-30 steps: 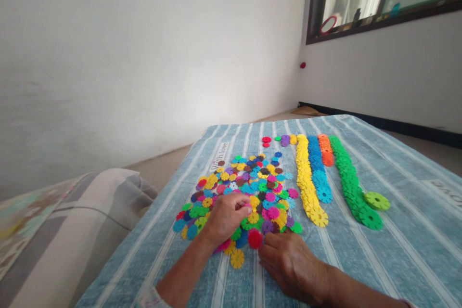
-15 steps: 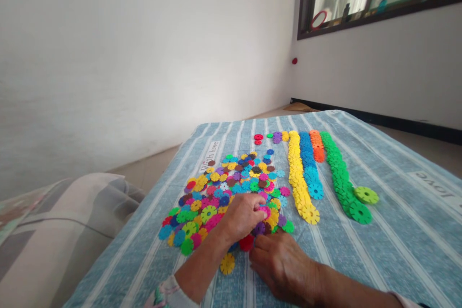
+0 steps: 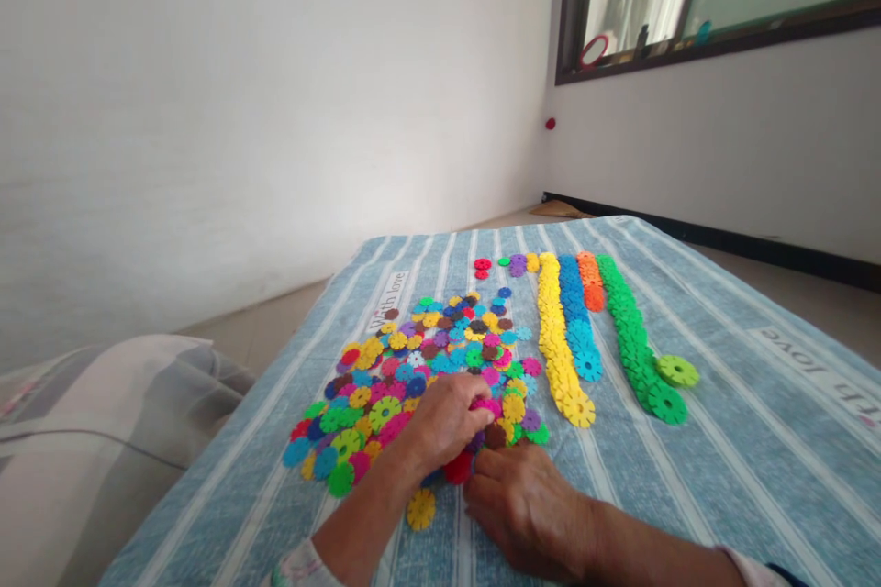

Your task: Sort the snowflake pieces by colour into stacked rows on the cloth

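A heap of small flower-shaped plastic discs (image 3: 413,362) in many colours lies on a blue striped cloth (image 3: 722,440). My left hand (image 3: 444,422) rests on the near side of the heap, fingers curled and pinched on a pink disc (image 3: 487,404). My right hand (image 3: 527,504) lies palm down just in front of the heap, fingers together, its fingertips touching a red disc (image 3: 458,470). To the right, discs are laid in sorted rows: yellow (image 3: 559,348), blue (image 3: 576,321), orange (image 3: 590,280), green (image 3: 633,339).
A single yellow disc (image 3: 420,509) lies apart, near my left forearm. A grey pillow (image 3: 89,449) sits at the left beside the cloth. White walls stand behind, with a dark-framed window (image 3: 688,0) at the upper right. Bare striped cloth stretches to the right of the green row.
My left hand has shifted right across the heap and now pinches a pink disc. My right hand stays in front of the heap. The view has drifted right.
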Motion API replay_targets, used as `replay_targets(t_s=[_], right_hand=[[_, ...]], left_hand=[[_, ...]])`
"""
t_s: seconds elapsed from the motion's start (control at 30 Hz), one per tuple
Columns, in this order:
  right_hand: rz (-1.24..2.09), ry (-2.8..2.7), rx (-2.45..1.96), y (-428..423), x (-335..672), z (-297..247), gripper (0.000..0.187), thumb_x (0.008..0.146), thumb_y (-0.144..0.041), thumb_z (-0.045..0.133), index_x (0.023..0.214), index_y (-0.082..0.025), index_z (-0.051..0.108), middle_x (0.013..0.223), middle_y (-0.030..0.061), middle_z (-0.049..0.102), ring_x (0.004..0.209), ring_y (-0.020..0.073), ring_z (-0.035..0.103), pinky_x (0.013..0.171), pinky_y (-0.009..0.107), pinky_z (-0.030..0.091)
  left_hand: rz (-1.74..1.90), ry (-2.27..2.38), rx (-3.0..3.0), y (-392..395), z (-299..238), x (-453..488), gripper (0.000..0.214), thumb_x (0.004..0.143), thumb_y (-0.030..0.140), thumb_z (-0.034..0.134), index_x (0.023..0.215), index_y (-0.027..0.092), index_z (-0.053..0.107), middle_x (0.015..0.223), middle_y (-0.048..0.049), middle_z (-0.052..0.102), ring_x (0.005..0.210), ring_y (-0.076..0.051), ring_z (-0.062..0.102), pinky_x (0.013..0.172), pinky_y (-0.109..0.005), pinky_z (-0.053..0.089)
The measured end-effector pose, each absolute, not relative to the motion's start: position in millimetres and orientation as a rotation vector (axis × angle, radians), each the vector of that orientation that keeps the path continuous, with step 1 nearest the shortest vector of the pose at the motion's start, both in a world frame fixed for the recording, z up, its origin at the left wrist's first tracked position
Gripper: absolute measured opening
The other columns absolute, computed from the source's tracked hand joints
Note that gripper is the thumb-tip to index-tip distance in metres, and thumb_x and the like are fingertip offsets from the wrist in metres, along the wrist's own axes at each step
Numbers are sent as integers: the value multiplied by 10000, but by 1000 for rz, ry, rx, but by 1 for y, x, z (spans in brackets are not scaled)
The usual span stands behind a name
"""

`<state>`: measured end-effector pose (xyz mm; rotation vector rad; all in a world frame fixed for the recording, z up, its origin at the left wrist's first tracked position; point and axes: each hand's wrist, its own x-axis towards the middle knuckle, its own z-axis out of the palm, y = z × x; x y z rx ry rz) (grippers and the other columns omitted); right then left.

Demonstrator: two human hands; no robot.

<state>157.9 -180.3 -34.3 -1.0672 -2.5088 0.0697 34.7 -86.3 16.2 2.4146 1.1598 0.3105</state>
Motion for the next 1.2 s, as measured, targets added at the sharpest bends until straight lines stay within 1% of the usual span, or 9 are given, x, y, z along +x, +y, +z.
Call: replay_targets(t_s=[0.17, 0.33, 0.53, 0.7, 0.87, 0.93, 1.03, 1.1, 1.2], right_hand=[[85, -2510, -1049, -180, 159, -32, 87, 825, -152, 496, 750, -193, 476, 770, -8, 586, 619, 123, 477, 495, 283, 234], [103, -2514, -1046, -181, 159, -31, 78, 818, -145, 503, 764, -194, 474, 793, -10, 595, 642, 124, 483, 520, 275, 261], [67, -2520, -994, -180, 160, -36, 103, 792, -145, 502, 713, -194, 457, 731, -12, 575, 590, 121, 447, 516, 286, 248], [22, -2449, -961, -181, 162, -35, 121, 812, -132, 477, 707, -192, 466, 685, -13, 553, 559, 121, 428, 520, 288, 255], [-26, -2318, -963, -182, 164, -29, 204, 880, -126, 391, 707, -193, 474, 648, 0, 541, 546, 135, 444, 510, 289, 267], [-38, -2223, -1016, -182, 166, -27, 209, 913, -136, 362, 760, -188, 495, 653, 7, 555, 551, 142, 473, 511, 285, 280], [44, -2061, -1137, -181, 168, -24, 115, 936, -195, 400, 957, -178, 512, 726, 12, 612, 602, 150, 549, 552, 263, 347], [103, -1983, -1188, -179, 170, -24, 173, 925, -229, 450, 1088, -177, 476, 788, 17, 649, 646, 161, 592, 586, 260, 388], [159, -1965, -1191, -176, 171, -24, 260, 912, -254, 490, 1158, -178, 448, 855, 28, 673, 700, 172, 623, 617, 262, 417]], left_hand=[[370, 1179, 2293, -83, 19, 30, 165, 665, 214, 560, 538, 168, 465, 565, 49, 425, 561, -96, 396, 528, -217, 274], [384, 1193, 2172, -82, 21, 25, 133, 660, 250, 574, 575, 166, 516, 541, 55, 434, 542, -95, 401, 511, -216, 264], [399, 1213, 2120, -76, 25, 18, 173, 630, 255, 598, 535, 170, 480, 510, 59, 432, 521, -92, 393, 492, -208, 263], [419, 1223, 2063, -69, 19, 12, 156, 636, 277, 602, 569, 169, 512, 499, 62, 446, 516, -97, 421, 487, -206, 282], [411, 1182, 1979, -69, 16, 12, 201, 633, 297, 639, 585, 171, 490, 505, 77, 444, 485, -84, 418, 473, -204, 296], [393, 1124, 1927, -71, 19, 12, 227, 622, 298, 667, 585, 169, 484, 505, 81, 441, 481, -79, 414, 472, -203, 299], [373, 1028, 1846, -76, 26, 12, 251, 600, 283, 712, 568, 155, 499, 510, 78, 454, 504, -73, 407, 486, -200, 309], [343, 968, 1760, -80, 30, 13, 259, 592, 290, 740, 586, 147, 525, 520, 71, 494, 512, -77, 438, 498, -202, 335], [289, 904, 1613, -83, 32, 13, 288, 576, 312, 780, 637, 143, 555, 533, 59, 552, 501, -87, 493, 508, -212, 380]])
